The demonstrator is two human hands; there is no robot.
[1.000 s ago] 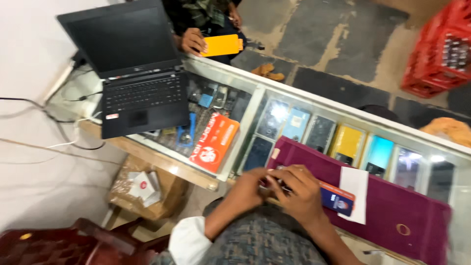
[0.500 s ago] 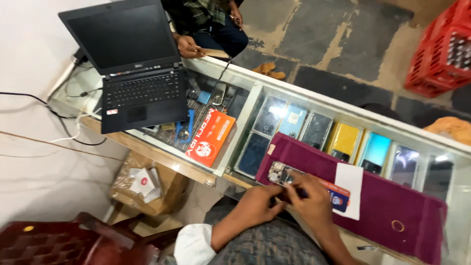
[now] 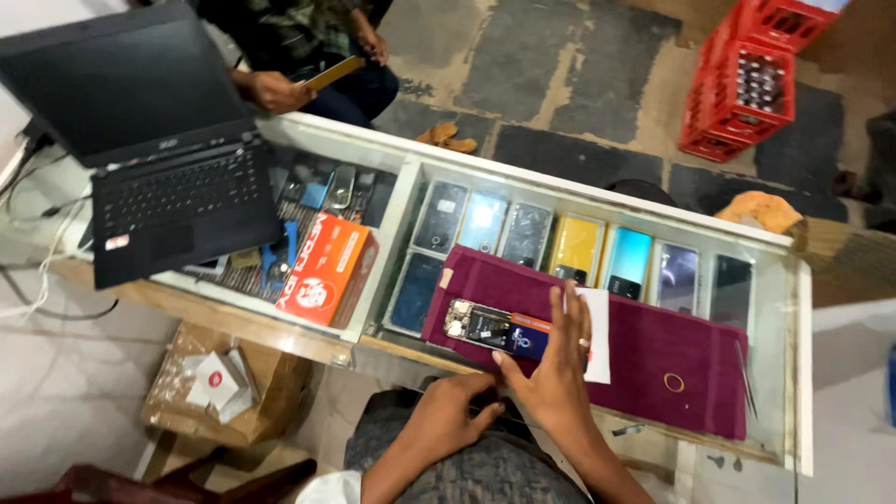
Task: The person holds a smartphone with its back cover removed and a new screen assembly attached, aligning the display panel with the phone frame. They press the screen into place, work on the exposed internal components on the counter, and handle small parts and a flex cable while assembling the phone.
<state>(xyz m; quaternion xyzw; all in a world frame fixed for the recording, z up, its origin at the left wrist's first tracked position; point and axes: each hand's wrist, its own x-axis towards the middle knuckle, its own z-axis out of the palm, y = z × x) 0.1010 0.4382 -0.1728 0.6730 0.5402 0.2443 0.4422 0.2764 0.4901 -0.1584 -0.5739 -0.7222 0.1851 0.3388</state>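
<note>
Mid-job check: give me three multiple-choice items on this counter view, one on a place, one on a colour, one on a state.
1. Where does the opened phone lie?
A. on the maroon cloth
B. on the laptop
C. on the floor

2. What colour is the box beside the laptop?
A. green
B. orange
C. white

3. How is the right hand placed?
A. clenched in a fist
B. out of view
C. open, fingers spread flat over the phone

Answers: 1 A, the phone rests on the cloth atop the glass counter. 2 B, its faces are orange. 3 C, the fingers lie extended.

Glass display counter (image 3: 597,201), stone floor (image 3: 560,65) (patchy), red crates (image 3: 747,79)
</note>
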